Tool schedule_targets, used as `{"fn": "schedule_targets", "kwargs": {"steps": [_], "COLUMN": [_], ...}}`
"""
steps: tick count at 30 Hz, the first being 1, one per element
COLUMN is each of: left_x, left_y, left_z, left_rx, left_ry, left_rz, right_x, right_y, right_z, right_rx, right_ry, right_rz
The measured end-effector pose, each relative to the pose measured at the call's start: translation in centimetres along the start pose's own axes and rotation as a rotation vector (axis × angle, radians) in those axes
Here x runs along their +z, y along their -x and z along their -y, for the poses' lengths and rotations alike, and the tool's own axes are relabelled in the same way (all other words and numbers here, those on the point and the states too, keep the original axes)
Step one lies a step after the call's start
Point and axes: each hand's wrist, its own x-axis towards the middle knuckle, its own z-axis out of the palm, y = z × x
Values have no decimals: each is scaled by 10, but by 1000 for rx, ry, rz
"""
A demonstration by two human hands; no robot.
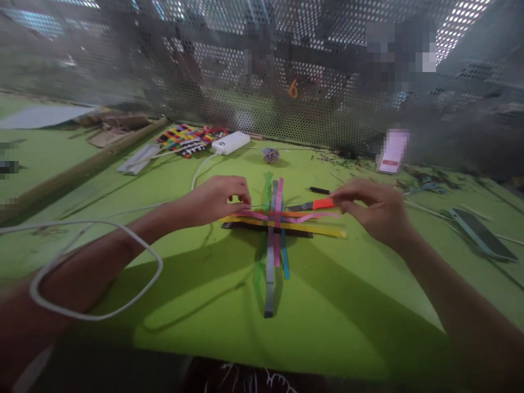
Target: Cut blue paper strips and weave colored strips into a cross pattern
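Observation:
Coloured strips cross each other on the green table [213, 338]. Upright in the view lie a grey strip [270, 262], a pink one [279, 196], a blue one [285, 262] and a green one. Across them run a yellow strip [323, 230], a black strip [301, 233] and a thin pink strip [303, 219]. My left hand [233, 196] pinches the left end of the crosswise strips, apparently the thin pink one. My right hand [360, 204] has its fingers closed on the orange end of an orange and grey strip [323, 203].
Behind the strips are a white power bank [231, 143], a woven colourful piece [190, 139] and a small ball [271, 155]. A black pen [319, 190] lies near my right hand. A white cable [158, 278] loops over my left forearm. Phones lie at the right.

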Motion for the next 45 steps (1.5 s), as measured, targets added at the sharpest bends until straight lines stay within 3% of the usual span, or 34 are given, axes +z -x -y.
{"fn": "schedule_targets", "kwargs": {"steps": [5,7,10,16,21,26,32,37,41,45], "left_x": [-6,-5,-1,13,21,29,38,42,43,51], "left_y": [-1,-2,-4,-4,-2,3,5,6,7,3], "left_z": [-8,-10,-12,-17,-28,-41,-43,-47,-54,-58], "left_rx": [-73,-157,-277,-321,-113,42,243,269,273,287], "left_ry": [92,192,434,685,557,445,356,372,311,203], "left_rz": [31,58,18,-18,-75,-107,-158,-102,-70,37], "right_x": [-7,-7,-3,16,19,12,16,12,-12,-41], "right_y": [-13,-22,-35,-48,-60,-63,-43,-38,-39,-29], "right_z": [-21,-39,-70,-104,-96,-65,-41,-59,-65,-57], "right_rx": [151,209,261,321,329,256,110,67,114,141], "right_ry": [-28,71,382,600,657,660,517,620,641,658], "right_rz": [-38,60,312,501,577,560,808,741,595,482]}}
